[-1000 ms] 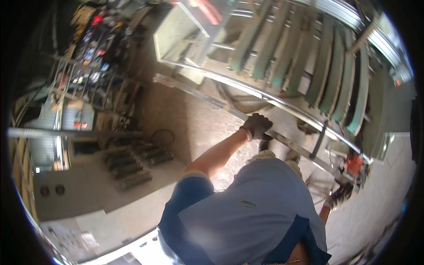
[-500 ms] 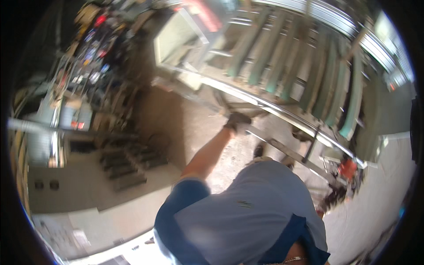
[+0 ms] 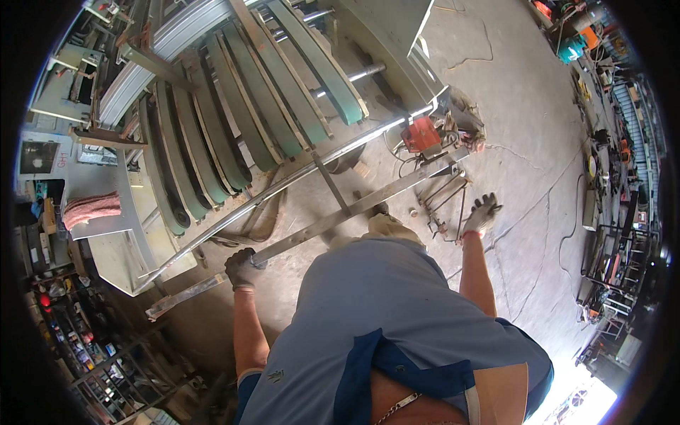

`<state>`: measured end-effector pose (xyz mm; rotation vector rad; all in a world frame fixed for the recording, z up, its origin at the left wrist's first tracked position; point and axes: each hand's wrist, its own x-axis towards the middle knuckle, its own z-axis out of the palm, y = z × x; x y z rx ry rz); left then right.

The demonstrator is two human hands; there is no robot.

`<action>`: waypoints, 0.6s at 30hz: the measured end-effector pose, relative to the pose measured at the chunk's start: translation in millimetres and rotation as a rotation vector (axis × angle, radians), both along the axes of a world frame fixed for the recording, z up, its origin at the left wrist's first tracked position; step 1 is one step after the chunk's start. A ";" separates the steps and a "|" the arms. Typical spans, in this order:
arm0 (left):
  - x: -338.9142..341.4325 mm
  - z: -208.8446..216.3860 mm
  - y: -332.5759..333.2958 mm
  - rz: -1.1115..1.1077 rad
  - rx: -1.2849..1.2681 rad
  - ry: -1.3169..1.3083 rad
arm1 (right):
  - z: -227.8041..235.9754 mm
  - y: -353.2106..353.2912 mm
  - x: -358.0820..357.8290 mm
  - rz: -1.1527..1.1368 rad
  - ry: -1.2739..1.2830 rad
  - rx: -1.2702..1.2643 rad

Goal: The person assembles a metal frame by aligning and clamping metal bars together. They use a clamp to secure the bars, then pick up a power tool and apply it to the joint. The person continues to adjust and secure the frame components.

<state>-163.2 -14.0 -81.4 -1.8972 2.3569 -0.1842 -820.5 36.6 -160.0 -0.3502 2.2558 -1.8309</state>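
My left hand (image 3: 244, 269), in a dark-palmed work glove, is closed round a long flat metal bar (image 3: 304, 234). The bar runs slantwise in front of me, from low at the left up to the right, and a short strut joins it to the bright rail of a machine. My right hand (image 3: 483, 214), in a light glove with dark fingertips, is held out to the right, fingers spread and holding nothing. Close to it stands a small rusty wire-like metal frame (image 3: 445, 202). A red box-shaped part (image 3: 423, 134) sits near the bar's far right end.
Beyond the bar stands the machine with several green curved belts (image 3: 248, 106). A pink cloth (image 3: 92, 209) lies on its left side. Shelves of tools and parts (image 3: 71, 333) stand at lower left, with more clutter (image 3: 609, 212) along the right. Cables lie on the concrete floor (image 3: 524, 142).
The view has swung right, so the machine now appears at upper left. My left hand stays on the bar. My right hand now shows plainly, stretched out to the right.
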 end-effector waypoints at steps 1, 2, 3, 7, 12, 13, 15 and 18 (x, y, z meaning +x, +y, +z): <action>-0.4 0.6 0.6 0.037 0.066 -0.006 | 5.6 -3.7 -13.7 -0.152 -0.304 -0.159; -1.2 1.0 0.6 0.024 0.051 -0.007 | 11.2 -14.0 -23.3 -0.201 -0.358 -0.200; -1.5 1.7 0.8 0.030 0.071 -0.007 | 17.2 -29.1 -28.8 -0.198 -0.379 -0.271; -1.3 1.3 1.0 0.061 0.062 -0.026 | 20.2 -129.4 -24.2 0.027 -0.462 -0.335; 4.7 -10.2 -0.8 0.065 0.100 0.007 | -16.0 -178.1 -38.4 0.367 0.171 0.399; 6.8 -11.6 1.1 0.090 0.136 -0.010 | -24.4 -176.0 -43.8 0.438 0.303 0.524; 10.8 -12.1 -1.1 -0.020 0.140 0.042 | -35.5 -172.7 -52.0 0.600 0.489 0.644; 12.3 -1.1 -5.8 0.134 0.439 0.179 | -37.6 -173.4 -69.9 0.717 0.553 0.664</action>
